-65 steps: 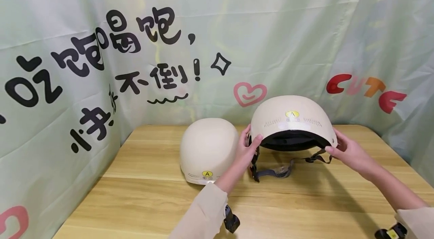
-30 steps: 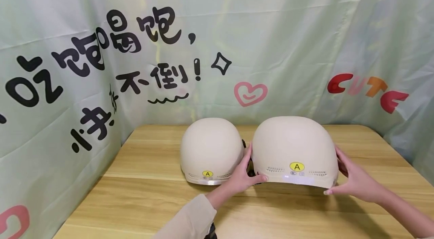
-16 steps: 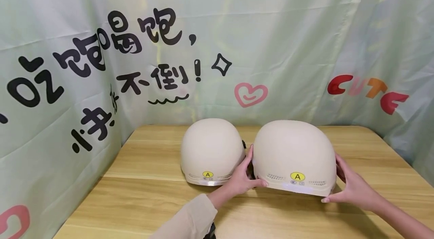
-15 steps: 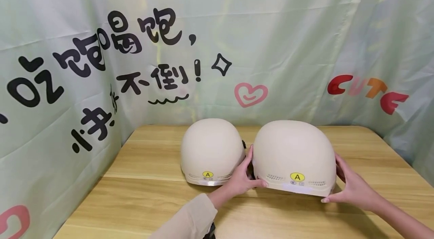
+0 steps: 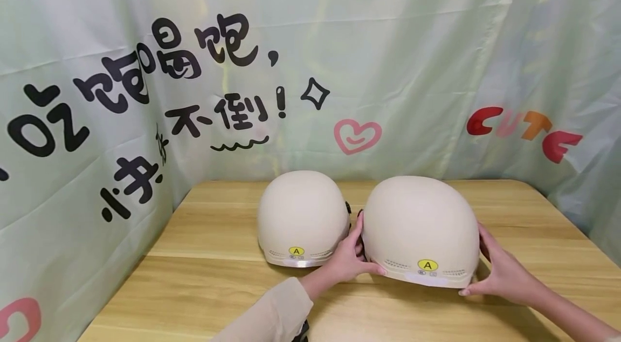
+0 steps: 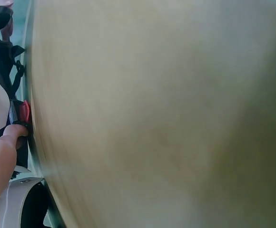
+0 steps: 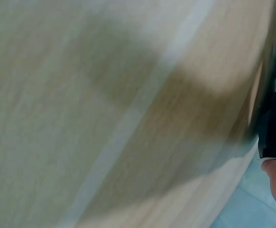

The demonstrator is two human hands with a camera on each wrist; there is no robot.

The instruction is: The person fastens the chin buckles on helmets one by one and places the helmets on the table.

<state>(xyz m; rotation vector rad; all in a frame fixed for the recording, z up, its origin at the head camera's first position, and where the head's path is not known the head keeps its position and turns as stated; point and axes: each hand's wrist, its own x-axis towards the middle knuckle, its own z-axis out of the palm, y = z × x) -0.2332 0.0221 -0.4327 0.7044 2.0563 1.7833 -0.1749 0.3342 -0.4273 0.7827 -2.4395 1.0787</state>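
Observation:
Both hands hold a cream helmet (image 5: 419, 228) by its sides, its crown up and its front rim dipping toward the right. My left hand (image 5: 346, 258) grips the left side, with the thumb on the front rim. At the right side, the right hand (image 5: 506, 274) has its thumb under the rim corner. Dark straps and a red buckle part (image 6: 25, 111) hang by the left fingers. Black lining (image 7: 273, 133) shows above the right thumb. Whether the straps touch the table cannot be told. A second cream helmet (image 5: 303, 218) stands just left of the left hand.
The helmets are over a wooden table (image 5: 208, 288) with rounded far corners. A printed fabric curtain (image 5: 412, 50) hangs behind the table and along its left side. Each helmet bears a yellow "A" sticker (image 5: 427, 265) at the front.
The held helmet was higher and tipped back, showing its black inside and straps. It has come down and tilted forward, then sunk slightly more. The other helmet stays put.

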